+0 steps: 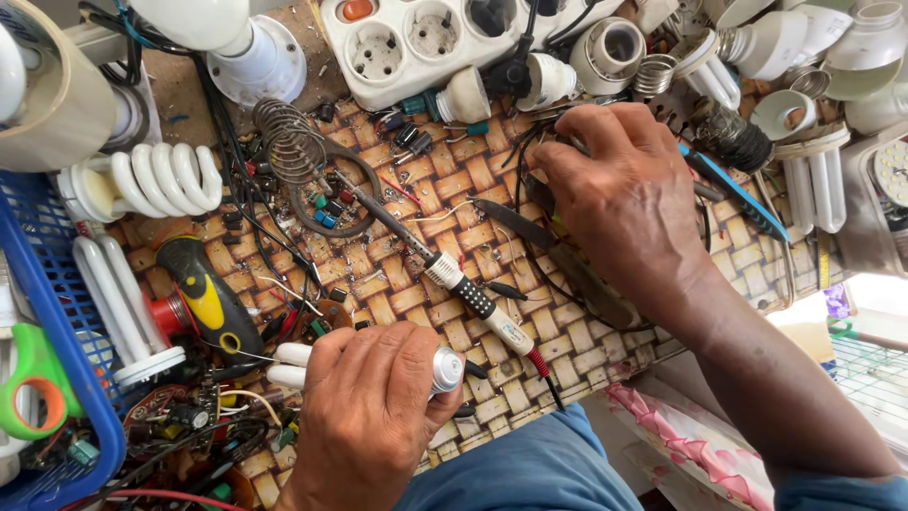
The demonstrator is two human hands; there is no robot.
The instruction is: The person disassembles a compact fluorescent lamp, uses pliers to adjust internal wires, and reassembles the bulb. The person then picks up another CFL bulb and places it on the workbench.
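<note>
Head view — left hand [364, 416] grips lamp [378, 364] (table edge near), right hand [619, 194] hemmed by clutter.

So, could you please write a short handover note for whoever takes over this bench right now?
Left hand: closed around a white compact fluorescent lamp, tubes pointing left, at the near edge of the woven mat.
Right hand: palm down over dark wires further back; what the fingers hold is hidden.
Soldering iron: lies untouched between the hands, tip toward the coil stand.
Done: lamp picked up.
Left: iron not yet in hand; any soldering appears undone.
</note>
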